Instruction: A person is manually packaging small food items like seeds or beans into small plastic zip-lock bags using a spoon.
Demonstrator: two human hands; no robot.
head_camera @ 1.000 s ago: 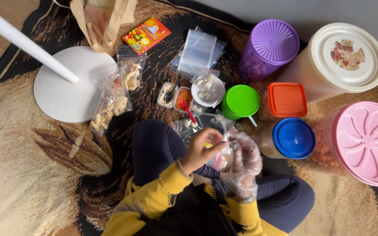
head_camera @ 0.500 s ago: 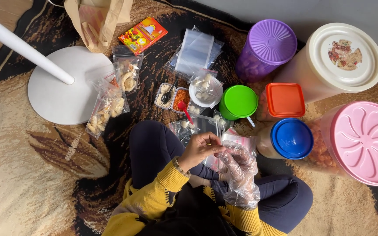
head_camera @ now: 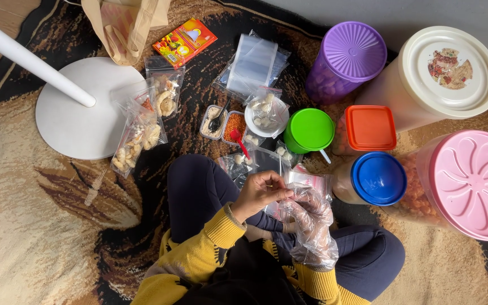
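Plastic bag [head_camera: 306,183]: pinched at its top by bare left hand [head_camera: 261,192], steadied by gloved right hand [head_camera: 312,217] over lap; snack jars within reach.

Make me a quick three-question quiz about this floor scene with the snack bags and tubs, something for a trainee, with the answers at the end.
1. True or false: the right hand wears a clear plastic glove.
2. Which lid lies nearest the green lid? A) pink lid B) orange lid C) purple lid
3. Fill in: the bare left hand pinches the edge of the ____ on the other hand.

Key: 1 true; 2 B; 3 glove.
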